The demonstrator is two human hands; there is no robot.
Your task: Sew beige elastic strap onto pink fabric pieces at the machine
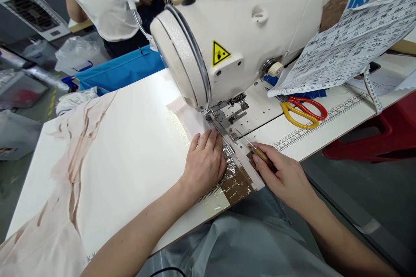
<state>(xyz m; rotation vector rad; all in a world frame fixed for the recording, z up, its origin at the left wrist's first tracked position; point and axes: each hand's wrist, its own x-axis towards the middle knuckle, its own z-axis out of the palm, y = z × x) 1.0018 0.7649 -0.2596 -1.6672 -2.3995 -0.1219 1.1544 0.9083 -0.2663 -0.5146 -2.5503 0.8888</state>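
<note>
My left hand [205, 160] lies palm down beside the needle area of the white sewing machine [240, 30], its fingers resting flat on a pale pink fabric piece [190, 119]. My right hand [286, 173] is closed around the wooden handle of an awl [264, 158]. The awl's thin metal tip points up and left, toward the presser foot [211, 117]. Between my hands a narrow pale strip [248, 166] runs from the machine to the table's front edge. Brown, shiny tape [237, 184] covers the tabletop there. What lies under my left palm is hidden.
Scissors with red and yellow handles [303, 112] lie right of the machine, by a printed sheet [347, 47] and a measuring tape [371, 91]. Sheer pink fabric [69, 181] drapes over the left side of the white table [130, 147]. A person in white [104, 4] is behind.
</note>
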